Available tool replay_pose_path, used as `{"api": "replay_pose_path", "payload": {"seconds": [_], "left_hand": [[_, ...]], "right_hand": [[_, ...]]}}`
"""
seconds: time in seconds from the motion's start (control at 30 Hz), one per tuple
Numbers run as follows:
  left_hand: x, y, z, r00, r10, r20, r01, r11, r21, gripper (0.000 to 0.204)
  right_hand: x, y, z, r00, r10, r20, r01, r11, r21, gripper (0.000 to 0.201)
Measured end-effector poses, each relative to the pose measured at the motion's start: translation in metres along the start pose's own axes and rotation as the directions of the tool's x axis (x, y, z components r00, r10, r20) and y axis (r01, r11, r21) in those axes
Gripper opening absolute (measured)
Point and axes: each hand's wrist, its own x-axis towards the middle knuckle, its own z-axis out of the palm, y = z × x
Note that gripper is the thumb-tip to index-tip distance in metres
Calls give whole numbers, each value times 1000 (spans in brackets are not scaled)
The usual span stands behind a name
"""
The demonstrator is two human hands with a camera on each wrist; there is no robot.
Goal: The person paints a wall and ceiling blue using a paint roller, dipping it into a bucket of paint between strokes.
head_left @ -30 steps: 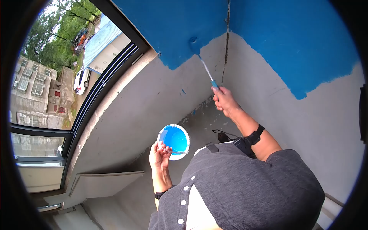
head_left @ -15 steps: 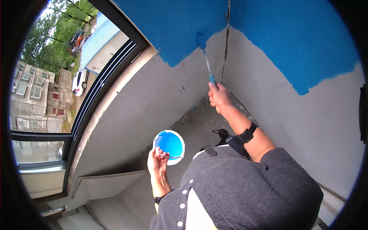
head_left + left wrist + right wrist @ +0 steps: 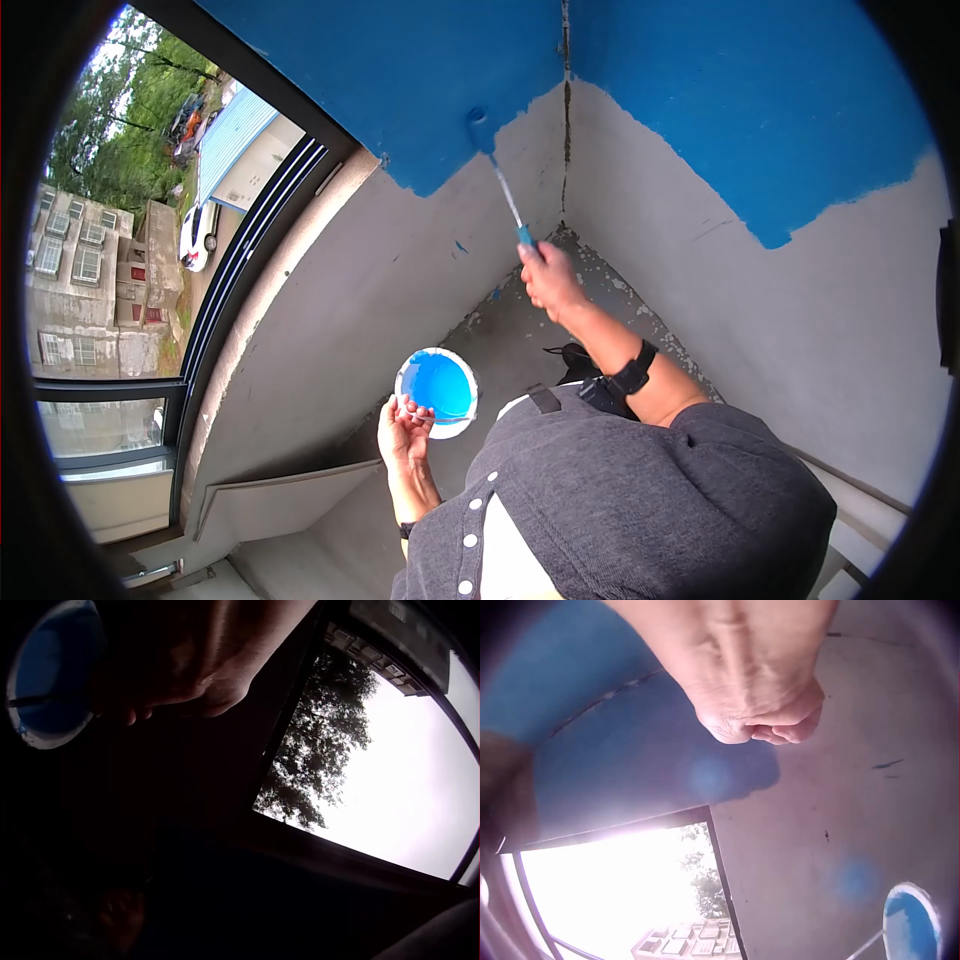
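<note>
The roller [image 3: 478, 118] has moved away from the crack [image 3: 567, 130] in the corner, a bit nearer the window frame [image 3: 260, 78]. It touches the blue paint on the wall [image 3: 430, 260], near where the blue stops and the grey starts. The right hand [image 3: 550, 280] has a tight grip, with its fingers curled round the handle [image 3: 525, 234]. Lower down, the left hand [image 3: 406, 430] holds the white bucket [image 3: 455, 357] by its near side, fingers curled at the rim. Blue paint is inside. Out the window I see trees [image 3: 130, 90] and a white car [image 3: 200, 235].
</note>
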Motion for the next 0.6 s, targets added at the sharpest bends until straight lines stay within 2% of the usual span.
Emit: {"api": "replay_pose_path", "payload": {"seconds": [0.07, 0.17, 0.27, 0.4, 0.47, 0.5, 0.6], "left_hand": [[1, 0, 4, 1000, 3, 14, -3, 1000, -3, 23], [-1, -4, 7, 1000, 11, -4, -11, 1000, -10, 23], [2, -9, 11, 1000, 17, -15, -17, 1000, -13, 23], [6, -13, 22, 999, 26, -27, -26, 1000, 2, 24], [8, -13, 28, 999, 33, -27, -33, 999, -1, 22], [8, -13, 30, 999, 35, -28, -35, 999, -3, 21], [4, -14, 37, 997, 50, -58, -52, 998, -29, 21]], "right_hand": [[-3, 2, -2, 999, -35, 13, 35, 999, -13, 20], [27, -28, -26, 987, -72, -144, 72, 997, -5, 22], [54, -55, -51, 982, -113, -152, 116, 993, 11, 21], [24, -34, -34, 991, -69, -112, 54, 989, -134, 23], [15, -9, -30, 989, -146, -25, 138, 967, -215, 25], [20, -12, -33, 989, -145, -24, 136, 968, -213, 25], [49, -44, -55, 952, -221, -213, 170, 958, -233, 26]]}}
